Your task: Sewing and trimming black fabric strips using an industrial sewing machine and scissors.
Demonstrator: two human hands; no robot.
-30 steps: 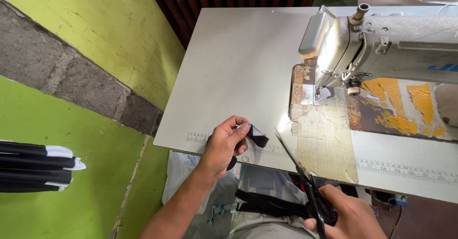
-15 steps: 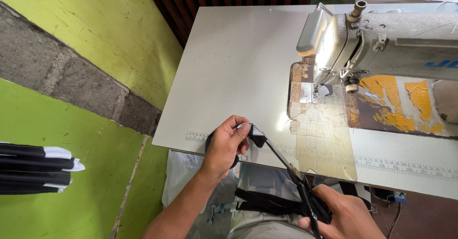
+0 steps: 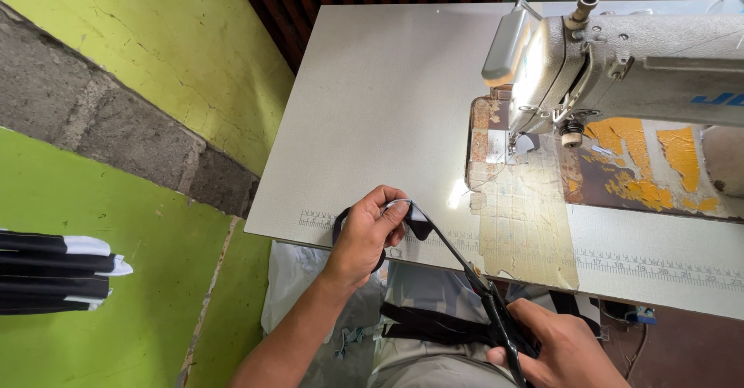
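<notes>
At the sewing table (image 3: 372, 117), beside the sewing machine (image 3: 620, 55), our left hand (image 3: 364, 237) pinches a black strap (image 3: 420, 221) over the table's near edge; our right hand (image 3: 562, 349) is closed on scissors (image 3: 480, 287), blades meeting the strap. A slack pinch could skew the cut.

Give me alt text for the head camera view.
The left hand pinches a small black fabric piece at the sewing table edge while the right hand holds scissors to it. A grey sewing machine stands beyond.
</notes>
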